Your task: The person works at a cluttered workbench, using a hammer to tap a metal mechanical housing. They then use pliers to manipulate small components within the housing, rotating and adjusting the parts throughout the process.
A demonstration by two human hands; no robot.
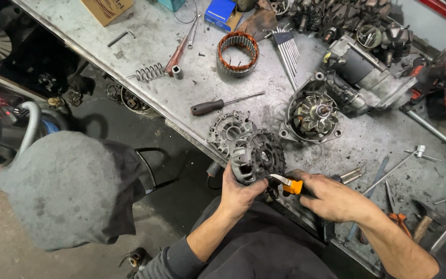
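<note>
Left hand (237, 190) clamped round dark alternator housing (256, 157) at bench edge (192, 135). Right hand (330, 196) closed on orange-handled knife (287, 184), blade tip touching housing's lower rim.

A repair workshop: a grimy metal table (181, 88) carries alternator housings (311, 116), a copper stator ring (237, 52), a screwdriver (218, 105), hex keys (287, 49) and wrenches (192, 31).

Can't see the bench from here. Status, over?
Left hand grips dark alternator housing. Right hand holds orange-handled tool, tip at the housing. Second housing just behind.
</note>
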